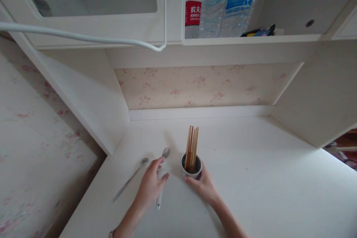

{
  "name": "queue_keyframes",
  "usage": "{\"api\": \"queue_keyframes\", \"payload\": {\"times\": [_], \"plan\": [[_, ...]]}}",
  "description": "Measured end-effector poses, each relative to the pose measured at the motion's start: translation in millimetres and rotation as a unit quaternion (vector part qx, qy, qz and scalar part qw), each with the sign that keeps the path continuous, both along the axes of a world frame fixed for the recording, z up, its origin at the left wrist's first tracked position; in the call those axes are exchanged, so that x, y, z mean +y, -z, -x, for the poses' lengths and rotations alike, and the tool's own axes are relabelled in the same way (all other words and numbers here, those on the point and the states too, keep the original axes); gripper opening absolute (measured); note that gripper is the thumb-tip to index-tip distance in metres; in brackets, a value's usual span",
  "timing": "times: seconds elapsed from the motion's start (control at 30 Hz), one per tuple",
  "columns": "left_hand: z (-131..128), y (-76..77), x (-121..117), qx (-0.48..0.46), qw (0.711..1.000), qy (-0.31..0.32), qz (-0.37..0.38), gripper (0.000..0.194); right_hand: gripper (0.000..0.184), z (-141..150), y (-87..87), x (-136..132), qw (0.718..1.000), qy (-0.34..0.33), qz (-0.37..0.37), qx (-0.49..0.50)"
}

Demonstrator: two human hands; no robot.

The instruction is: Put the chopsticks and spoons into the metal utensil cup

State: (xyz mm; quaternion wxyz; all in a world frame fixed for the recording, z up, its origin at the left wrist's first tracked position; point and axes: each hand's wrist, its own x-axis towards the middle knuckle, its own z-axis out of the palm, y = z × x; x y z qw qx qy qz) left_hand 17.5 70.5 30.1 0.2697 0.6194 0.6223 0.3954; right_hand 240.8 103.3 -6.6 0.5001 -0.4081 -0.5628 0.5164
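Note:
On the white desk stands a round cup [192, 174] with several wooden chopsticks [192, 148] upright in it. My right hand [203, 186] is wrapped round the cup's lower right side. To the left, my left hand [152, 180] hovers with thumb and fingers apart, over a spoon [166, 152] with a pale handle. The middle of that spoon's handle is partly hidden by the hand. A long-handled metal spoon [128, 182] lies on the desk left of my left hand, apart from it.
Above the desk [251, 148] runs a shelf [251, 38] with several plastic bottles [214, 5]. A white cable [83, 37] hangs across the cabinet front at the upper left. Side panels [315, 93] close in the desk left and right.

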Motion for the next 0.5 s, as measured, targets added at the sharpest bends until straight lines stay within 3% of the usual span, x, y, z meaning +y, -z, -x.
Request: {"api": "queue_keyframes", "payload": {"times": [0.1, 0.23, 0.4, 0.5], "plan": [[49.8, -6.5, 1.8, 0.157, 0.986, -0.057, 0.018, 0.027, 0.077, 0.2, 0.8, -1.0, 1.000, 0.007, 0.009, 0.007], [91.7, 0.3, 5.3, 0.331, 0.940, -0.053, 0.058, 0.021, 0.076, 0.1, -0.2, -1.0, 1.000, 0.012, 0.009, 0.011], [102.8, 11.0, 11.8, 0.369, 0.922, -0.003, 0.119, 0.022, 0.076, -2.3, 1.2, 0.0, 1.000, 0.009, -0.002, -0.007], [101.0, 0.7, 21.0, 0.380, 0.916, -0.011, 0.129, 0.023, 0.077, -4.2, 2.9, 0.6, 1.000, 0.017, -0.004, -0.019]]}}
